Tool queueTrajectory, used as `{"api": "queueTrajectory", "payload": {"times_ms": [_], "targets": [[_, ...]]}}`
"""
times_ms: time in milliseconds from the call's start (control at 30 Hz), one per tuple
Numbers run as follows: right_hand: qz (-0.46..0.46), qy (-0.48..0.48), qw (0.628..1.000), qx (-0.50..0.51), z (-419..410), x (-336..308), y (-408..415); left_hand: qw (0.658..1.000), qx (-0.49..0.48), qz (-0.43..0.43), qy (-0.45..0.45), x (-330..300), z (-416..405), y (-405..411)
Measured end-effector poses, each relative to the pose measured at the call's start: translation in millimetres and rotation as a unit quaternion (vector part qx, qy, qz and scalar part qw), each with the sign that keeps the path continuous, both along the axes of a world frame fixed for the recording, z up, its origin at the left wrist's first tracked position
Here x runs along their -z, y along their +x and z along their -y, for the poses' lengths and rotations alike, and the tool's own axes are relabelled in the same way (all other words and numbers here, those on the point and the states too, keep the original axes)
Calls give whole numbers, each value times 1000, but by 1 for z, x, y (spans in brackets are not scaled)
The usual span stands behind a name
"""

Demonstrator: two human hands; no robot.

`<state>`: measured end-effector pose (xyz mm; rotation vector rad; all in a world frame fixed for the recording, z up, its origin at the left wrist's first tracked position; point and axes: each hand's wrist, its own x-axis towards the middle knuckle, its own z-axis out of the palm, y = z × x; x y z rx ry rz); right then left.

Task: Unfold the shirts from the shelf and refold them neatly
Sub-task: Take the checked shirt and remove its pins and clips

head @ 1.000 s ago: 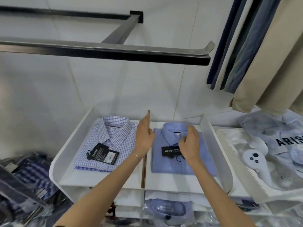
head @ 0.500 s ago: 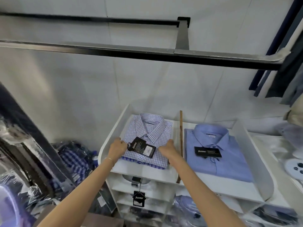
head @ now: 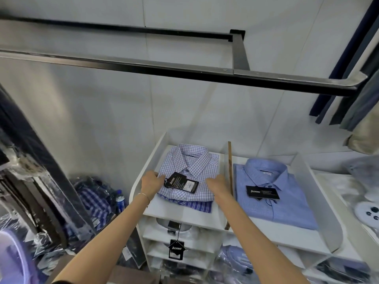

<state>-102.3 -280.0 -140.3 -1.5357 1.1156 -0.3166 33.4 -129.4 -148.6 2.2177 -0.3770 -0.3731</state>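
Observation:
A folded white-and-blue checked shirt (head: 192, 167) with a black tag lies on top of a darker checked shirt (head: 196, 204) in the left bay of the white shelf (head: 184, 216). My left hand (head: 151, 184) grips the top shirt's left edge, thumb over the fabric. On the right edge of the same shirt my right hand (head: 218, 184) takes hold, its fingers curled against the side. A plain blue folded shirt (head: 272, 193) with a black tag lies in the right bay, beyond a thin wooden divider (head: 230, 177).
A black metal clothes rail (head: 184, 70) crosses overhead. Dark garments (head: 348, 78) hang at the right. Bagged shirts (head: 92, 201) are piled on the left floor. Lower shelf bays hold more packed shirts and a hanging tag (head: 176, 248). A white controller (head: 367, 211) lies at far right.
Both hands left the plain blue shirt and moved left to the checked shirt, taking hold of its two sides. My head turned left, shifting the shelf rightward in view.

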Motion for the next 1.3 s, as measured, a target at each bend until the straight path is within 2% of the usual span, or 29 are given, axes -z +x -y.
{"api": "queueTrajectory", "payload": {"times_ms": [133, 267, 333, 500, 567, 633, 767, 900, 1033, 1300], "targets": [[70, 133, 988, 23, -5, 0, 0, 1000, -9, -2, -19, 7, -6, 0], [107, 171, 979, 13, -12, 3, -1, 997, 2, 55, -61, 2, -10, -10], [130, 193, 972, 20, -16, 7, -2, 997, 17, 50, -61, 2, -10, -11], [138, 159, 978, 4, -25, 4, -11, 989, 56, -111, -85, -1, -20, -8], [142, 165, 976, -5, -30, -1, -20, 969, 98, -192, -119, -4, -27, -12], [145, 179, 973, -15, -37, -2, -30, 954, 136, -226, -139, 0, -34, -16], [171, 184, 968, -20, -57, -2, -55, 963, 169, -129, -165, 8, -59, -39], [193, 177, 965, -25, -94, -6, -91, 951, 196, -91, -222, 6, -100, -75], [208, 187, 960, 2, -145, 3, -135, 947, 214, -81, -225, 13, -146, -112], [177, 249, 951, 42, -246, 60, -215, 948, 214, -142, -188, 74, -244, -180]]}}
